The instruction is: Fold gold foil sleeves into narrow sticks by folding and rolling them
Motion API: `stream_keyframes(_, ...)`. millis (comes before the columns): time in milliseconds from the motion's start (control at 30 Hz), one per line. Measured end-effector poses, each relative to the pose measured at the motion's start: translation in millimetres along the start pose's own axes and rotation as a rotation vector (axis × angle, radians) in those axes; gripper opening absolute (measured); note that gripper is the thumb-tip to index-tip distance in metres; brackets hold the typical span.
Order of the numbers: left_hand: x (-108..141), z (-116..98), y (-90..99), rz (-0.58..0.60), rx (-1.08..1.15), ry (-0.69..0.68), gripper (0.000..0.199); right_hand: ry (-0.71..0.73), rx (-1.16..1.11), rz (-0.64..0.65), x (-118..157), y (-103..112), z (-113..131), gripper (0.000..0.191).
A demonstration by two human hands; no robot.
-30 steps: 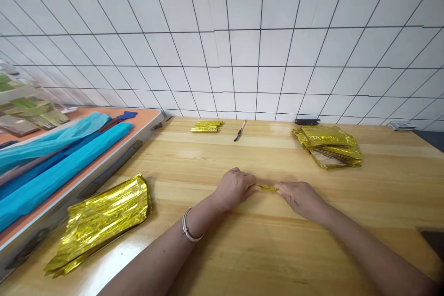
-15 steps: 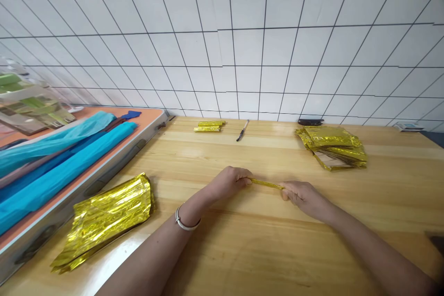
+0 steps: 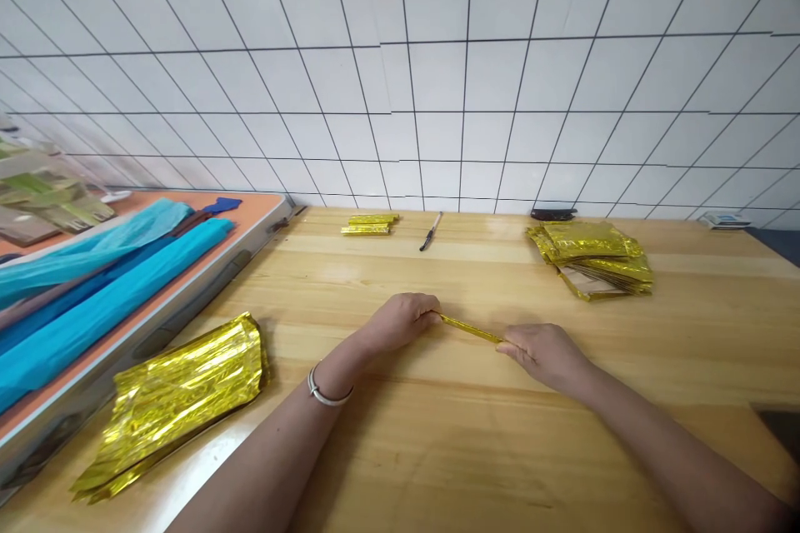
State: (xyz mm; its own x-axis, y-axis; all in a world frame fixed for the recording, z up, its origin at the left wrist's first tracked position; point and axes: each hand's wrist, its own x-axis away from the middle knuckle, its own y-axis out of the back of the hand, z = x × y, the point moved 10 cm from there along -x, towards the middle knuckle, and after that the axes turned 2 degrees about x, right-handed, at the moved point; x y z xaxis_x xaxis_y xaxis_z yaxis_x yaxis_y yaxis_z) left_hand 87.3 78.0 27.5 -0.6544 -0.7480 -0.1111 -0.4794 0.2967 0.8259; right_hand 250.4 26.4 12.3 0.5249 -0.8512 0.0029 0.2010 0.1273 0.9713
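Observation:
A narrow strip of folded gold foil paper (image 3: pixel 470 327) stretches between my two hands over the middle of the wooden table. My left hand (image 3: pixel 405 321) pinches its left end, fingers closed. At the right end, my right hand (image 3: pixel 542 351) grips it between thumb and fingers. The strip slopes slightly down to the right. Left of my forearm lies a larger stack of gold foil sheets (image 3: pixel 178 404). Beyond my right hand rests a fanned pile of gold foil packets with brown paper backing (image 3: pixel 593 258).
Small folded gold strips (image 3: pixel 368 224) and a pen (image 3: pixel 431 231) lie near the wall. A black object (image 3: pixel 553 214) sits behind the pile. To the left, an orange-topped surface (image 3: pixel 262 204) with a raised edge bears blue rolls (image 3: pixel 156 291).
The view has shifted slightly, so everything appears a little farther left. A bit more of the gold strip shows between my hands, and my right fingers have changed position on its end.

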Motion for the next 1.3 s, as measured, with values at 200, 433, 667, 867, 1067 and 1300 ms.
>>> stream_keyframes(200,-0.8,2.7,2.4,-0.092,-0.071,-0.028,0.022,0.032,0.036,-0.026,0.4,0.0,6.3,0.039)
stream_keyframes(433,-1.4,0.2,14.8,-0.119,0.206,-0.084,0.023,0.093,-0.128,-0.107,0.5,6.8,17.7,0.035)
stream_keyframes(667,4.3,21.1,-1.7,-0.384,1.143,0.222,0.021,-0.066,-0.496,-0.285,-0.9,9.9,7.0,0.033)
stream_keyframes(867,-2.5,-50.8,-61.6,-0.191,1.684,0.251,0.032,-0.168,-0.643,-0.357,-5.9,2.7,9.2,0.032)
stream_keyframes(1067,7.1,-29.9,-60.8,-0.478,1.79,0.406,0.024,-0.171,-0.731,-0.302,-28.7,-10.3,34.8,0.035)
stream_keyframes(1300,17.7,0.7,-34.0,-0.643,1.793,0.47,0.026,-0.184,-0.843,-0.415,-59.3,-7.9,62.1,0.034)
